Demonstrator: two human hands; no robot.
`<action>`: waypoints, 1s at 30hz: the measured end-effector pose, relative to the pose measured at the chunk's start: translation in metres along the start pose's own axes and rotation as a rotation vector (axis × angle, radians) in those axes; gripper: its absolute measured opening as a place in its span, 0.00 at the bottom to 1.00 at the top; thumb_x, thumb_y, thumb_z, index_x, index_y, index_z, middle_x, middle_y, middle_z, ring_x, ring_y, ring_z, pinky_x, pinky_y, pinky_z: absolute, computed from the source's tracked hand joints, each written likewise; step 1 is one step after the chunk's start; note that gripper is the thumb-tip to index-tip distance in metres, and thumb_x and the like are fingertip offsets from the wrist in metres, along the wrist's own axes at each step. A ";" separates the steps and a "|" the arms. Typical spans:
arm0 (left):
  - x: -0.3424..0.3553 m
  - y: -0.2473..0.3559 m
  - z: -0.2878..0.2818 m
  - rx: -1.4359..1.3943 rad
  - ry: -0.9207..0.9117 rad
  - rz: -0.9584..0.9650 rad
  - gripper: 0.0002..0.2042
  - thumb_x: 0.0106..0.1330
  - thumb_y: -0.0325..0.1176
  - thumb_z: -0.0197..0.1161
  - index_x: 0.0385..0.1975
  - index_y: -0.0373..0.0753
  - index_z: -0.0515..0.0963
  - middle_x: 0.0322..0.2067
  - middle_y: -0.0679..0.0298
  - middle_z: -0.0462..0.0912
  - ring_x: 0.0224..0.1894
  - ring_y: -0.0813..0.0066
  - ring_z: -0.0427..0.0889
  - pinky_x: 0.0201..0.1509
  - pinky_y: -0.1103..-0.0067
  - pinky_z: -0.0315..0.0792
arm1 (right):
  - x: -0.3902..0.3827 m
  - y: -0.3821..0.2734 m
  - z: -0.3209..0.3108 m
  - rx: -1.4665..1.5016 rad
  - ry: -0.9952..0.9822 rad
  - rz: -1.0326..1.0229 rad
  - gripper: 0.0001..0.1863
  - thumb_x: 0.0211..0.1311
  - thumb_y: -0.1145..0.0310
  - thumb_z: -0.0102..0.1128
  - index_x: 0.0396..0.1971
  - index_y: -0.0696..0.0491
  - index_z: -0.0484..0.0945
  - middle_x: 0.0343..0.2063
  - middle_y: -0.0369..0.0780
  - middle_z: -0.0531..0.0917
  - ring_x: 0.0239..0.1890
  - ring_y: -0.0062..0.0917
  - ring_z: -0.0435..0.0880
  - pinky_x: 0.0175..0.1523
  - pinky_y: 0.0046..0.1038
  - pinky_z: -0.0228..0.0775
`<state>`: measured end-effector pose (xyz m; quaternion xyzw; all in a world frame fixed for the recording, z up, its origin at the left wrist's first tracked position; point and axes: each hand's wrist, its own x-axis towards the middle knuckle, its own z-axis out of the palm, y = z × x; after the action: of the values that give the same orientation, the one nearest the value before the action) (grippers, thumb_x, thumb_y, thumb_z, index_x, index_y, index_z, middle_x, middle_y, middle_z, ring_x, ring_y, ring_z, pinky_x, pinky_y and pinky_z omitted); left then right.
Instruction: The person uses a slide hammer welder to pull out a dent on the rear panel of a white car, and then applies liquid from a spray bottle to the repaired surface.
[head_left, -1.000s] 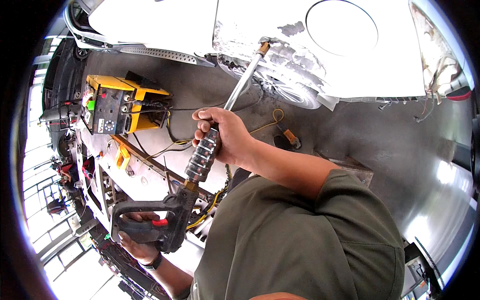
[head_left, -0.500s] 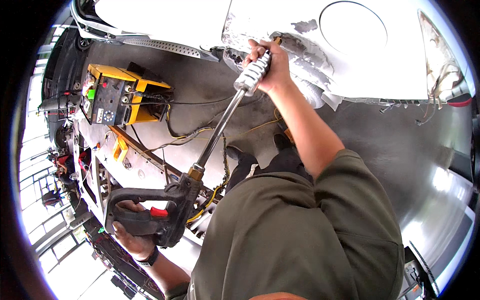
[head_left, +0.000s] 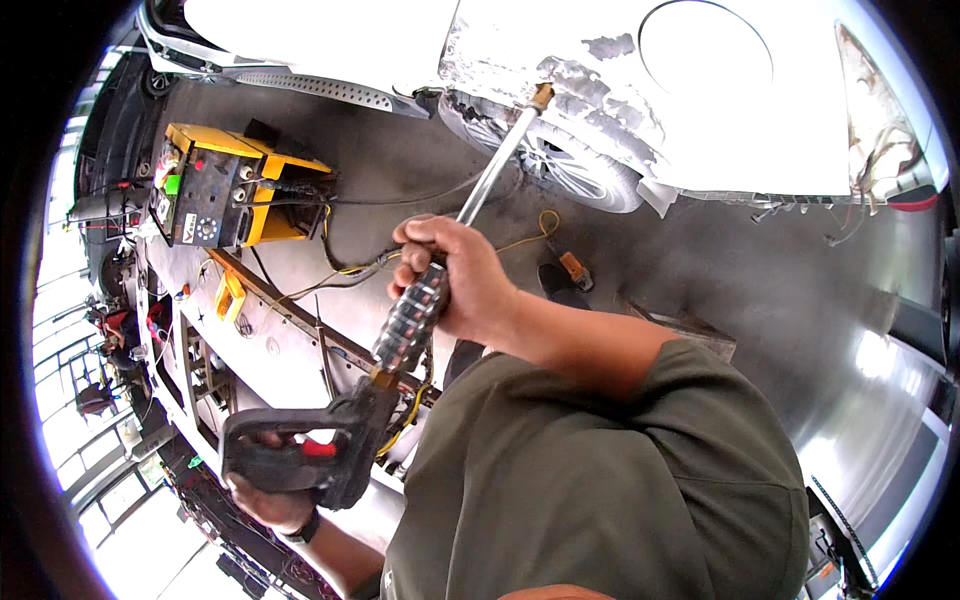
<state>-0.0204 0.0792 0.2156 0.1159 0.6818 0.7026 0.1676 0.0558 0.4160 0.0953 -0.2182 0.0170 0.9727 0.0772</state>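
A slide hammer dent puller runs slantwise from lower left to the car. My left hand [head_left: 268,500] is wrapped round its black pistol handle [head_left: 345,440], which has a red trigger [head_left: 319,449]. My right hand [head_left: 465,275] grips the ribbed metal sliding weight [head_left: 412,318], which sits down the rod close to the handle. Beyond my fingers the bare steel rod [head_left: 497,165] stretches to a brass-coloured tip [head_left: 542,97]. That tip meets the white car panel [head_left: 570,45] above the wheel, where paint is stripped in grey patches; exact contact is too small to tell.
A yellow and black welding machine [head_left: 235,190] stands at the left, its cables trailing over the floor. The car wheel [head_left: 570,170] is below the panel. A steel frame [head_left: 290,310] lies at the left, and an orange block [head_left: 575,268] near my foot.
My right hand has pulled the sliding weight from the tip end back along the rod toward the handle, baring the rod. My left hand stays on the handle.
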 end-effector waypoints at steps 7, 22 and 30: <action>0.007 -0.019 0.060 0.080 -0.065 -0.055 0.36 0.66 0.67 0.51 0.44 0.31 0.73 0.36 0.50 0.80 0.39 0.54 0.83 0.45 0.59 0.79 | 0.013 -0.031 -0.022 -0.072 0.033 0.011 0.10 0.65 0.63 0.55 0.37 0.54 0.74 0.18 0.32 0.72 0.28 0.26 0.75 0.43 0.35 0.73; 0.017 0.000 0.075 0.087 0.099 0.027 0.35 0.66 0.67 0.52 0.42 0.31 0.73 0.31 0.54 0.78 0.32 0.65 0.78 0.35 0.71 0.74 | 0.000 -0.044 0.000 -0.032 0.012 0.041 0.13 0.62 0.63 0.57 0.40 0.55 0.72 0.21 0.34 0.73 0.30 0.27 0.75 0.46 0.35 0.71; 0.023 0.029 0.102 0.260 0.032 0.048 0.36 0.65 0.68 0.52 0.38 0.31 0.74 0.32 0.55 0.77 0.33 0.67 0.77 0.39 0.75 0.72 | 0.066 -0.172 -0.042 0.084 -0.073 -0.191 0.23 0.62 0.69 0.53 0.55 0.64 0.64 0.18 0.36 0.75 0.22 0.27 0.79 0.38 0.33 0.76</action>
<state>-0.0034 0.1819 0.2472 0.1415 0.7667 0.6139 0.1234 0.0417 0.5928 0.0294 -0.1800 0.0342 0.9666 0.1794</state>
